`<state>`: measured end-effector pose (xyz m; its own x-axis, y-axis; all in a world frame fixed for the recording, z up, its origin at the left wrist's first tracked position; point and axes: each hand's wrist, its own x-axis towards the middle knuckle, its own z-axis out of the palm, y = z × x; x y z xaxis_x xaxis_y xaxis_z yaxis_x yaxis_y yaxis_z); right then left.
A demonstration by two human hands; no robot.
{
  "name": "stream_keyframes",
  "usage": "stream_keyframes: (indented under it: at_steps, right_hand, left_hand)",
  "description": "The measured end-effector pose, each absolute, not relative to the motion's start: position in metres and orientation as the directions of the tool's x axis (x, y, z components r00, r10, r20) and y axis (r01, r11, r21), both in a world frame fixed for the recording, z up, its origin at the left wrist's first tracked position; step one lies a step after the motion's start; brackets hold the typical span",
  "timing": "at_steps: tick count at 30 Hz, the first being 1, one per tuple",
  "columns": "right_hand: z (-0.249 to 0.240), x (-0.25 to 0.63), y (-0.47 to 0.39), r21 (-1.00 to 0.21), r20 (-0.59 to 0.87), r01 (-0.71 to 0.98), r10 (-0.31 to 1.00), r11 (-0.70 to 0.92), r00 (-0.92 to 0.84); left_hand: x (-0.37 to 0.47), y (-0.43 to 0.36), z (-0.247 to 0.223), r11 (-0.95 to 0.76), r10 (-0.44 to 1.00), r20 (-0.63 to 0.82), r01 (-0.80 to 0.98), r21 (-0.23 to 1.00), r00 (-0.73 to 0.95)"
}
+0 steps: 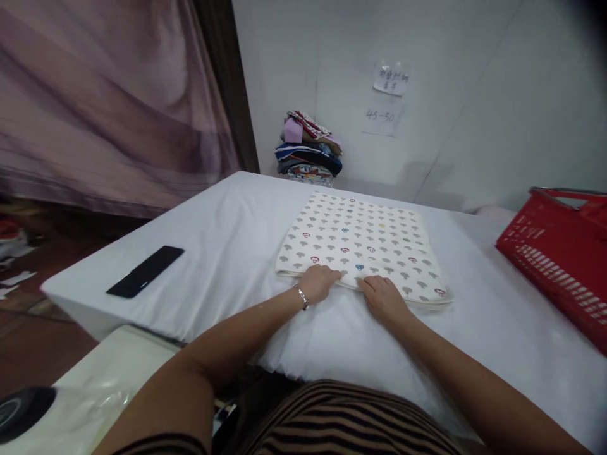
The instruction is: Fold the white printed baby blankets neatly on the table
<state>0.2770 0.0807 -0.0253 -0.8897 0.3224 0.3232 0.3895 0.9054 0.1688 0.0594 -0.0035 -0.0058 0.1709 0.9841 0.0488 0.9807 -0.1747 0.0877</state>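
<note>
A folded white cloth (365, 234), printed with grey mushroom shapes and a few red and blue ones, lies flat on the white-covered table in front of me. My left hand (318, 283), with a silver bracelet at the wrist, has its fingers curled over the cloth's near edge. A short gap to the right, my right hand (383, 297) pinches that same edge. The fingertips of both hands are partly hidden at the fold.
On the table (208, 208) a black flat phone-like slab (146, 272) lies at the left. A red plastic basket (559, 253) stands at the right. Folded clothes (309, 148) are stacked behind the table by the wall. A pink curtain (118, 95) hangs at the left.
</note>
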Motion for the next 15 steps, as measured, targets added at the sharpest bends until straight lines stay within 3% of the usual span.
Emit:
stream_keyframes:
  at_steps: [7,15]
  right_hand:
    - [-0.038,0.271,0.084,0.133,0.298,0.332,0.282,0.934,-0.912]
    - [-0.027,0.273,0.083,0.043,0.21,0.312,0.296,0.949,-0.932]
  left_hand:
    - [0.051,-0.01,-0.012,-0.246,0.96,0.137,0.969,0.008,0.242]
    - [0.003,-0.029,-0.012,-0.077,0.965,0.244,0.992,-0.099,0.099]
